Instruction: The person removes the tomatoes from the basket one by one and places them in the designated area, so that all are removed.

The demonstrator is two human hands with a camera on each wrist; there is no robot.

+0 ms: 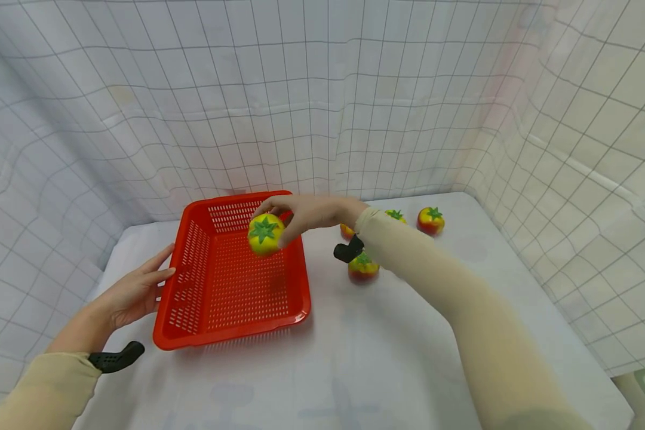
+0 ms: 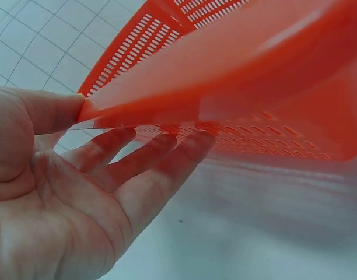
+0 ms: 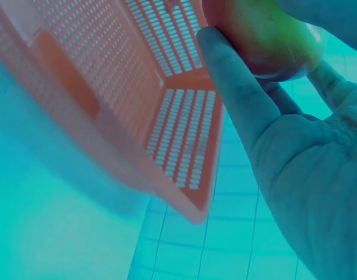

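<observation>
A red plastic basket [image 1: 247,286] with slotted walls stands on the table's left half. At its left rim my left hand [image 1: 134,295] pinches the edge; in the left wrist view the thumb lies on the rim and the other fingers reach under it along the outer wall. Over the basket my right hand [image 1: 312,214] holds a yellow-and-red tomato [image 1: 264,239], its green star-shaped top facing up. Thumb and fingertips grip the tomato around its sides. In the right wrist view the same tomato [image 3: 266,35] appears at the top, beside the basket wall [image 3: 184,140].
Right of the basket, more tomatoes lie on the white table [image 1: 322,382]: one nearer me [image 1: 363,272], another at the far right [image 1: 430,221], others partly hidden behind my right forearm. Grid-patterned white curtains [image 1: 312,101] enclose the table's back and sides.
</observation>
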